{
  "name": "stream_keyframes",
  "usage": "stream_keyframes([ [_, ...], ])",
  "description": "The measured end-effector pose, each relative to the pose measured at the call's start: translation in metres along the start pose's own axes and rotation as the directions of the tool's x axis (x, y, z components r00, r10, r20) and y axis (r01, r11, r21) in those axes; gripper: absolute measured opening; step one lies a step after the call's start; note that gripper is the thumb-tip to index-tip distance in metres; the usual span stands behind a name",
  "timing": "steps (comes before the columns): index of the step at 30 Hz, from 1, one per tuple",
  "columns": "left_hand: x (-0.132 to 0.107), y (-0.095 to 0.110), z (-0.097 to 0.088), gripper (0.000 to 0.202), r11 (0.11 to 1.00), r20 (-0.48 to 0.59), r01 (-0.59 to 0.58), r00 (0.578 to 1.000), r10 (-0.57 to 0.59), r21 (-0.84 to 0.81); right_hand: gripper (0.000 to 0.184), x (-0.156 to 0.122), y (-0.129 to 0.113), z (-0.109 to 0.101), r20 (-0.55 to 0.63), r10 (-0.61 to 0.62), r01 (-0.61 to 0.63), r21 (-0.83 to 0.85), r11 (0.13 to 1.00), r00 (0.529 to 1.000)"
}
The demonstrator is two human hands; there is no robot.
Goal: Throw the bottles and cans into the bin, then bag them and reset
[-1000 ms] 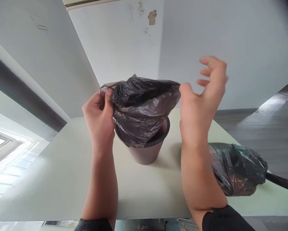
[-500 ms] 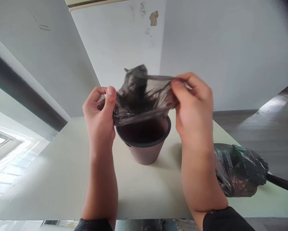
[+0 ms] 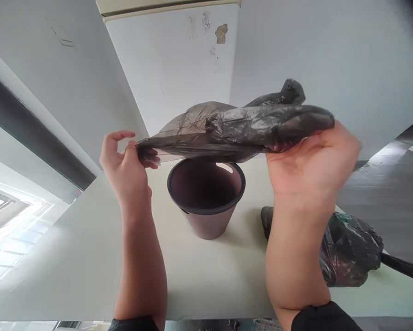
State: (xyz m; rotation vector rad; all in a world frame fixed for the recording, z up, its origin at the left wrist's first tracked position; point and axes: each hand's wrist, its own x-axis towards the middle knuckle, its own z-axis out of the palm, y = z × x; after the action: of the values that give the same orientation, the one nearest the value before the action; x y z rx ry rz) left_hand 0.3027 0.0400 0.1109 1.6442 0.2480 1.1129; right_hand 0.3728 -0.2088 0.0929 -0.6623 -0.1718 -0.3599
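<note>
A thin dark trash bag [image 3: 241, 128] is stretched sideways between my two hands, above the bin. My left hand [image 3: 122, 161] grips its left edge with thumb and fingers; some fingertips show through the film. At the other end, my right hand [image 3: 310, 161] holds the bag with its palm turned toward me, its fingers covered by the dark plastic. Just below the bag stands a brownish-purple trash bin [image 3: 209, 225] with a black rim and a handle slot. The bin is upright, its inside is dark, and neither hand touches it.
The bin rests on a pale table [image 3: 85, 257]. Beside my right forearm lies a filled black plastic bag [image 3: 353, 250] with a dark strip trailing off to the right. A white cabinet-like block [image 3: 172, 59] with chipped paint rises behind the table.
My hands have moved apart, the right one outward and turned palm toward me. The trash bag is now stretched wider, and its bunched part has shifted right, uncovering more of the bin's rim.
</note>
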Motion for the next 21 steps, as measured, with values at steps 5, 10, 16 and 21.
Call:
stream_keyframes([
  [5, 0.008, -0.001, -0.005, 0.003, 0.995, -0.012, 0.054, 0.998, -0.055, -0.085, 0.044, 0.008, 0.002, -0.012, 0.096, -0.028, 0.032, -0.039, 0.999, 0.995],
  [10, -0.006, 0.019, -0.002, 0.033, 0.988, 0.231, -0.125, 0.968, 0.102, 0.087, 0.010, 0.004, 0.011, -0.006, -0.004, -0.088, 0.086, -0.123, 0.989, 0.996],
  [16, -0.021, 0.025, 0.010, 0.018, 0.913, 0.450, -0.286, 0.883, 0.134, 0.290, 0.010, -0.006, 0.007, 0.002, -0.016, -0.032, 0.029, -0.138, 0.990, 0.999],
  [21, -0.009, 0.018, 0.005, 0.039, 0.941, 0.105, -0.273, 0.961, 0.257, 0.198, 0.008, -0.001, 0.000, -0.001, -0.104, -0.114, 0.103, -0.102, 0.989, 0.988],
])
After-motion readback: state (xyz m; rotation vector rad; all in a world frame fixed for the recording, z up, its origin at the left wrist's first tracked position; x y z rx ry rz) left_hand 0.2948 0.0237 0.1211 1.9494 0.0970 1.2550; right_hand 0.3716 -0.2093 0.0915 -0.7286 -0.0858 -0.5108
